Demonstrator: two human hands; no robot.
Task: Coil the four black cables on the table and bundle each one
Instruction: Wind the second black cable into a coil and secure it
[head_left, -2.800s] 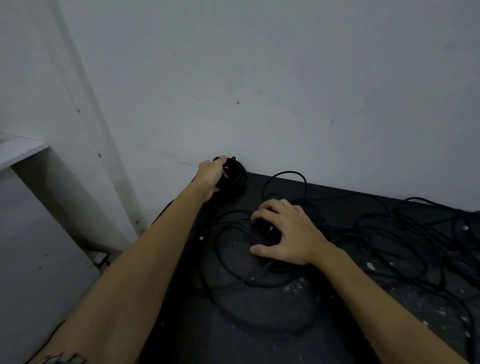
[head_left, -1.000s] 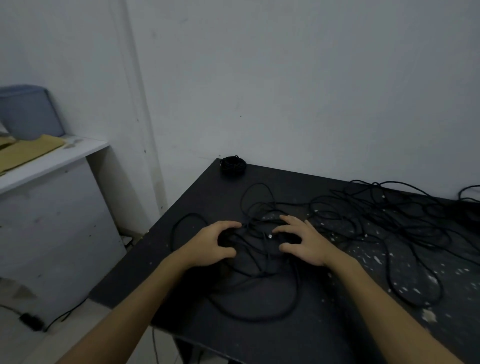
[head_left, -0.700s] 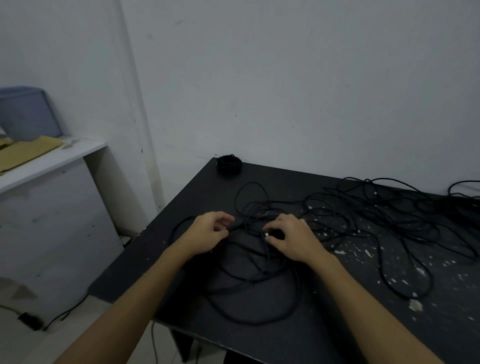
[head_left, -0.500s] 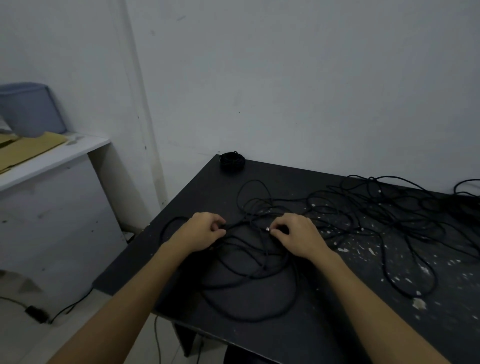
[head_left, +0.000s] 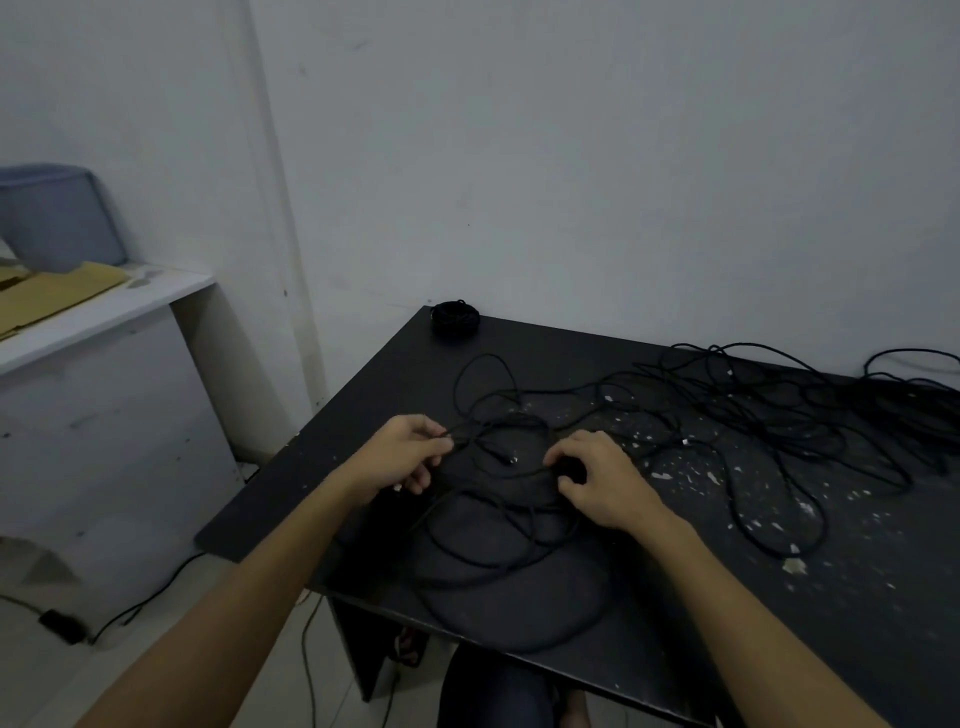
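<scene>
Comparing with 2.8 s earlier: the left hand (head_left: 400, 457) had then been at the coiled bundle (head_left: 456, 317) in the table's (head_left: 857, 597) far-left corner; now that bundle lay alone, and both hands were back at the near loose cable (head_left: 498, 525). Judged: first cable done, second one started. Left hand's thumb and fingers pinched a strand near the cable's end; a small plug (head_left: 511, 459) lay between the hands. Right hand (head_left: 597, 480) had curled fingers pressed on the loops; whether it actually gripped a strand could not be told. Count: one finished bundle; loose cables in a tangle (head_left: 779, 410) to the right, individual number indistinguishable. Two hands in view.
</scene>
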